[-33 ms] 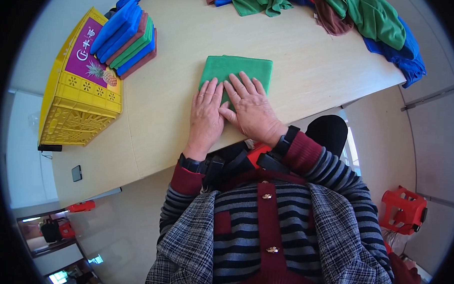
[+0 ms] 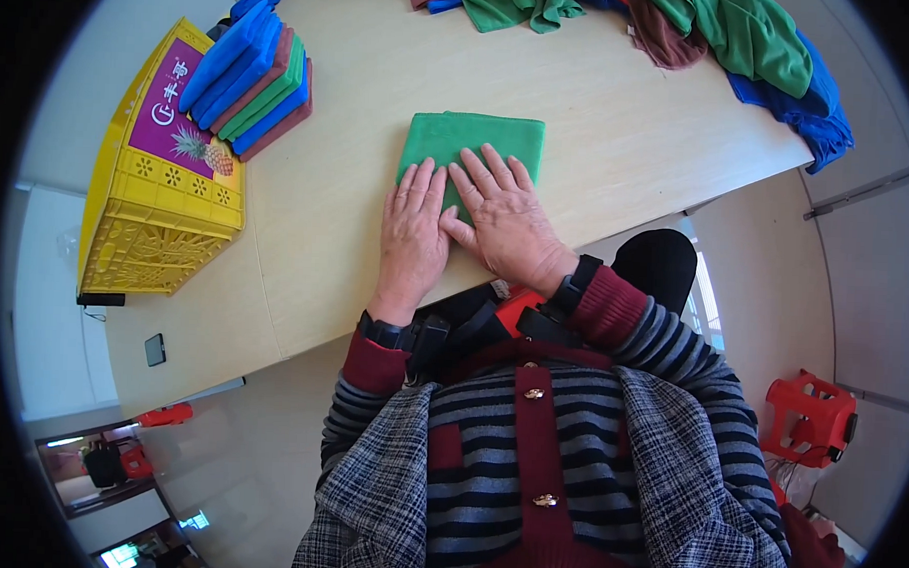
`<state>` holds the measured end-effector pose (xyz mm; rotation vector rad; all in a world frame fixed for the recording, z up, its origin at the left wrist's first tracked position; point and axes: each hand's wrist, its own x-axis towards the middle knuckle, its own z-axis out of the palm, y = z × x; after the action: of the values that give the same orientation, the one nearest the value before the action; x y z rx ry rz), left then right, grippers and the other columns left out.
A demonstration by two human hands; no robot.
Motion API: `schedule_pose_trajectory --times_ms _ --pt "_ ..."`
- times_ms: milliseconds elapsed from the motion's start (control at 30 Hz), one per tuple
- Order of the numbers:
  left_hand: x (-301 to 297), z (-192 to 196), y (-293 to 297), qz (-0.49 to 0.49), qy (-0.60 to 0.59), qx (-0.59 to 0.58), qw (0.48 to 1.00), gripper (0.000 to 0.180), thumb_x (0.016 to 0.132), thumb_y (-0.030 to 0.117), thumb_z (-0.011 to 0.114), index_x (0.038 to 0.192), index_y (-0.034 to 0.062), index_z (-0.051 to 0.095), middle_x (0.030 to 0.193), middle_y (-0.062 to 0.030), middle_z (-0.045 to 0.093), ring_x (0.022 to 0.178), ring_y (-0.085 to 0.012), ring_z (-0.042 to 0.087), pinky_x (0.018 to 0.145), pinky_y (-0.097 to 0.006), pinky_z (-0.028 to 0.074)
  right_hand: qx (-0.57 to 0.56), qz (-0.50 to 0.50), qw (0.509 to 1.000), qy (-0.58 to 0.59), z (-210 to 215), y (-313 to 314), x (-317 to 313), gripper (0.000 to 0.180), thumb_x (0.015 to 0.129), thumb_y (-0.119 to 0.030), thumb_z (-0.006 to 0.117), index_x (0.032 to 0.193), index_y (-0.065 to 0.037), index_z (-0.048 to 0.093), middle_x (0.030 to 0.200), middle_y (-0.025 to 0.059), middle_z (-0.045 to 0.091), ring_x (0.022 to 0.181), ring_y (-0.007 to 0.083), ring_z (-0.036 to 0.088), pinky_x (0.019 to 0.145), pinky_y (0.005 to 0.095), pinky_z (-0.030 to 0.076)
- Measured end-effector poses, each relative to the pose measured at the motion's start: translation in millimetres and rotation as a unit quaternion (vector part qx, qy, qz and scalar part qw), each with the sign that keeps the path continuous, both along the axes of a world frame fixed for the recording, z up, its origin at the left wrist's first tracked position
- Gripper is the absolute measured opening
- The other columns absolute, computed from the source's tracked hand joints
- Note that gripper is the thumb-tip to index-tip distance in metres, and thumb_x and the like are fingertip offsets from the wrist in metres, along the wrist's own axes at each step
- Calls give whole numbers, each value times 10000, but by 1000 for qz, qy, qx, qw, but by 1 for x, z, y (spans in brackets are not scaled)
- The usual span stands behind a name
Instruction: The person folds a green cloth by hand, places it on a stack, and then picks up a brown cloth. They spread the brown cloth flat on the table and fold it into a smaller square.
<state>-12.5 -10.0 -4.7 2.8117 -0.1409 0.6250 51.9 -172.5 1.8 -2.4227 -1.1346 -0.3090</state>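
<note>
A green cloth [image 2: 477,133], folded into a flat rectangle, lies near the front edge of the table. My left hand [image 2: 413,228] rests flat across its lower left part, fingers stretched out. Beside it, my right hand [image 2: 507,221] presses flat on the middle and right of the same cloth with its fingers spread, its thumb by the left hand. Both hands are open, and the cloth's near edge is mostly hidden beneath them. To the left stands a stack of folded cloths [image 2: 256,82] in blue, brown and green, leaning by a yellow basket.
The yellow plastic basket [image 2: 166,219] with a purple label stands at the table's left. Unfolded cloths [image 2: 763,44] in green, brown and blue lie heaped along the far right edge. A small dark flat device [image 2: 155,350] lies at the lower left. A red stool [image 2: 810,419] stands on the floor.
</note>
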Motion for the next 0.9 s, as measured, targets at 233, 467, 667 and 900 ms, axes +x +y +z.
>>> schedule_pose_trajectory --times_ms 233,467,667,900 --pt "-4 -5 5 3 40 13 999 547 1041 261 538 1528 33 441 1595 -173 411 1490 -349 361 1227 -497 268 -42 16 999 2 -3 -10 9 619 1047 -440 486 1544 -72 443 1612 150 396 1526 362 293 1248 507 220" --pt "-5 -4 5 7 43 12 999 550 1054 288 522 1537 40 434 1597 -171 410 1492 -349 356 1231 -496 261 -57 8 998 5 -5 -23 11 590 1052 -394 481 1559 -98 428 1637 131 362 1537 350 277 1253 509 211" --pt "-7 0 3 10 43 14 999 534 1059 264 507 1533 26 442 1595 -177 419 1493 -352 359 1238 -467 260 -68 -22 997 -2 -7 -41 11 600 1047 -395 490 1562 -96 420 1633 127 370 1530 348 293 1244 527 223" --pt "-8 13 1 20 55 9 998 531 1060 288 512 1522 31 458 1588 -172 430 1487 -350 368 1234 -485 259 -102 -41 993 40 23 -56 14 603 1035 -392 522 1532 -59 444 1611 144 400 1491 369 352 1230 537 250"
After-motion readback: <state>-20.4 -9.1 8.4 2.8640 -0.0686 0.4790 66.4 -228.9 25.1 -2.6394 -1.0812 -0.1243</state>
